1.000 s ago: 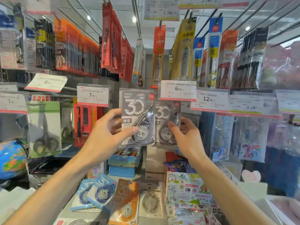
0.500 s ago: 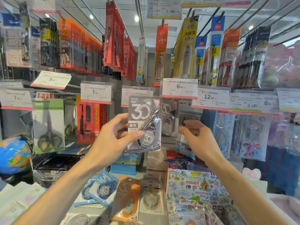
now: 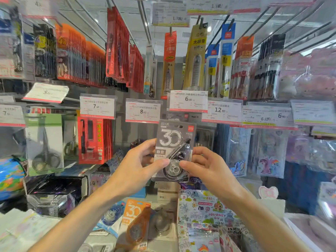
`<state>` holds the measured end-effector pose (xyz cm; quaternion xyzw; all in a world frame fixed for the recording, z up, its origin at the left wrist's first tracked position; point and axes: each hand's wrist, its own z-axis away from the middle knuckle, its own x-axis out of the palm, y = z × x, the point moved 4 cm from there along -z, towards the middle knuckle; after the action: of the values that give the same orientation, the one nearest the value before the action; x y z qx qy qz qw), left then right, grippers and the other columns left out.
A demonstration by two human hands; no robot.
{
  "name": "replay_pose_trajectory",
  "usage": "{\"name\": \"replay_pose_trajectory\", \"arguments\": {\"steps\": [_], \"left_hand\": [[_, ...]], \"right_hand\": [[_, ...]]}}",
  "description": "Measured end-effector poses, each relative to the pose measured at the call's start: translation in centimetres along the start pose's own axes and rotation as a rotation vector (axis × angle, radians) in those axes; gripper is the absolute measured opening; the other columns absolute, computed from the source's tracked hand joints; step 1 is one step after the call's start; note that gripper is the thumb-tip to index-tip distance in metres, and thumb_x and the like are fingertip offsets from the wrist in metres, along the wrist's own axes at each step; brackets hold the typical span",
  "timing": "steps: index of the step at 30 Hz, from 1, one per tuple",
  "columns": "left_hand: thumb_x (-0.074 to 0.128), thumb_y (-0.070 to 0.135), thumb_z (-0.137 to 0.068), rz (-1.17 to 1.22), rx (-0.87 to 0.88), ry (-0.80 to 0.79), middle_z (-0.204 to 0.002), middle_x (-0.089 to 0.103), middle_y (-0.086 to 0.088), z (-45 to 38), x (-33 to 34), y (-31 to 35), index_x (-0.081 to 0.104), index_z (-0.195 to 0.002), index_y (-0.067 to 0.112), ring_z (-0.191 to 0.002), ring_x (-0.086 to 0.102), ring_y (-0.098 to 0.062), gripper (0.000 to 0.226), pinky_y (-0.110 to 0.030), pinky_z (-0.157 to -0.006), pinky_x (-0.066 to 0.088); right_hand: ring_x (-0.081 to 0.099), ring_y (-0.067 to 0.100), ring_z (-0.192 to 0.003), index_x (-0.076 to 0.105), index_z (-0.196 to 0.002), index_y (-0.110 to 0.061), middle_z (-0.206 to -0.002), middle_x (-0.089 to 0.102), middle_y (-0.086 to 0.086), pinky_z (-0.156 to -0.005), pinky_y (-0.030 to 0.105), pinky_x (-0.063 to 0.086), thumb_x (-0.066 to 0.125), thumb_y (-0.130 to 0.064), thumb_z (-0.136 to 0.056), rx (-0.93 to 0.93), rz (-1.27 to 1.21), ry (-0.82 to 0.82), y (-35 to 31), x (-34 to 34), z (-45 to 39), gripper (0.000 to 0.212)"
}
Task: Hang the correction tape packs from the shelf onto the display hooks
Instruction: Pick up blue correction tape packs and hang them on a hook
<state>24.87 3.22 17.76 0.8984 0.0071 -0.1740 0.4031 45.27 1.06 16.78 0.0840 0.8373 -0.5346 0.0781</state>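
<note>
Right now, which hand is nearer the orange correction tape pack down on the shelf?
Left. The left hand is up and slightly left of the orange pack; the right hand sits farther right, both gripping the grey pack.

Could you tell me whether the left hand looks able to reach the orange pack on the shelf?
Probably yes, once free: the left hand now grips the grey pack, and nothing covers the orange pack below.

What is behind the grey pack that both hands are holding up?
Behind the grey correction tape pack, just above its top edge, the top of another dark pack shows under the 6.00 price tag. The rest of it and its hook are covered. The left hand and right hand pinch the pack's sides.
</note>
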Motion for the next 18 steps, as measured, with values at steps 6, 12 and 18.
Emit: {"name": "replay_pose_trajectory", "arguments": {"steps": [6, 12, 18], "left_hand": [[0.074, 0.026, -0.091, -0.253, 0.13, 0.131, -0.102, 0.07, 0.012, -1.0, -2.1, 2.2, 0.063, -0.124, 0.039, -0.09, 0.069, -0.009, 0.037, -0.024, -0.076, 0.057], [0.074, 0.02, -0.09, -0.622, 0.518, 0.222, -0.121, 0.057, 0.005, -5.0, -3.8, 7.3, 0.06, -0.122, 0.02, -0.081, 0.067, -0.006, 0.035, -0.027, -0.067, 0.06], [0.071, 0.025, -0.091, -0.837, 0.684, 0.124, -0.131, 0.056, 0.01, -7.5, -3.9, 8.7, 0.061, -0.119, 0.022, -0.084, 0.067, -0.008, 0.03, -0.036, -0.064, 0.061]], "right_hand": [[0.076, 0.019, -0.092, 0.064, -0.119, -0.015, -0.103, 0.079, 0.005, -0.081, 0.026, 0.059, 0.077, -0.022, -0.089, -0.058, -0.006, 0.038, -0.1, -2.4, 0.6, 0.034], [0.076, 0.025, -0.094, 0.064, -0.117, -0.019, -0.099, 0.079, 0.005, -0.08, 0.026, 0.058, 0.077, -0.027, -0.087, -0.1, 0.032, 0.078, -0.6, -4.2, 0.4, 0.034], [0.074, 0.032, -0.098, 0.065, -0.117, -0.02, -0.1, 0.078, 0.003, -0.092, 0.039, 0.06, 0.077, -0.034, -0.083, -0.142, 0.047, 0.082, -0.7, -4.5, 0.5, 0.038]]}}
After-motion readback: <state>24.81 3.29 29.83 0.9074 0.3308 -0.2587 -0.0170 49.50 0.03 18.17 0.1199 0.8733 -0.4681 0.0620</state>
